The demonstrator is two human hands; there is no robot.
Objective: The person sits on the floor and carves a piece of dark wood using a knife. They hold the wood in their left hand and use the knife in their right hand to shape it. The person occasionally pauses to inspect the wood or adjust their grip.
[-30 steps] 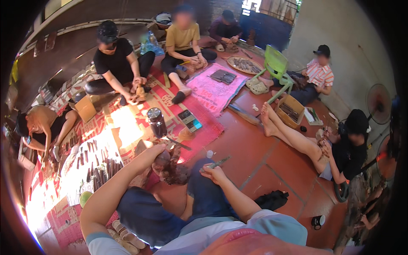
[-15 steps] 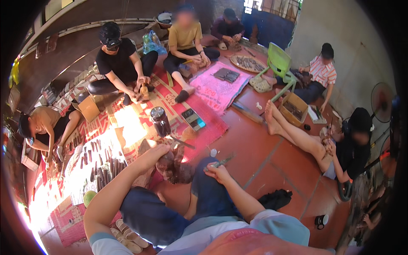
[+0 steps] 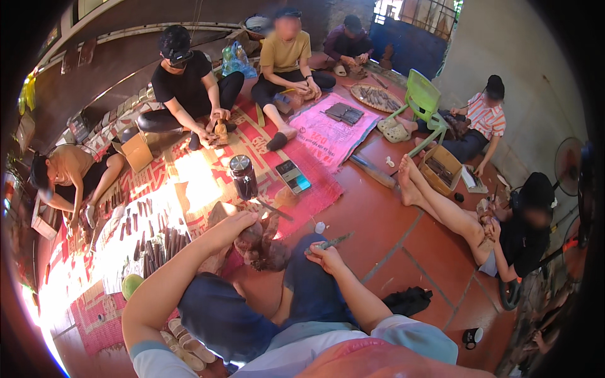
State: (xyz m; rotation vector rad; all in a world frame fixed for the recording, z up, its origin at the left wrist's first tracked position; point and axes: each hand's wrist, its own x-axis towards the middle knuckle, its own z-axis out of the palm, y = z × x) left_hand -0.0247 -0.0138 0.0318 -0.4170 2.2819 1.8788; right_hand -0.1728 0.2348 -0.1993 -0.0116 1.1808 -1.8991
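Observation:
A rough brown wood carving (image 3: 265, 251) stands on the floor in front of my knees. My left hand (image 3: 234, 230) lies over its upper left side and holds it, with the fingertips partly hidden. By my right knee, my right hand (image 3: 324, 258) is closed round a slim greenish carving tool (image 3: 339, 241), whose tip points right, apart from the wood. Just beyond the carving is a flat dark strip (image 3: 275, 210). A small whitish cap-like piece (image 3: 319, 227) is near my right knee.
Beyond the carving stand a dark lidded jar (image 3: 243, 177) and a phone (image 3: 293, 177) on the red mat. Rows of dark tools (image 3: 165, 247) lie left. A person's bare legs (image 3: 435, 200) stretch in from the right. Several people sit around; a mug (image 3: 472, 337) is lower right.
The view has tilted slightly, so the surroundings sit a little lower and to the right. My hands keep their holds, and the carving tool has barely shifted.

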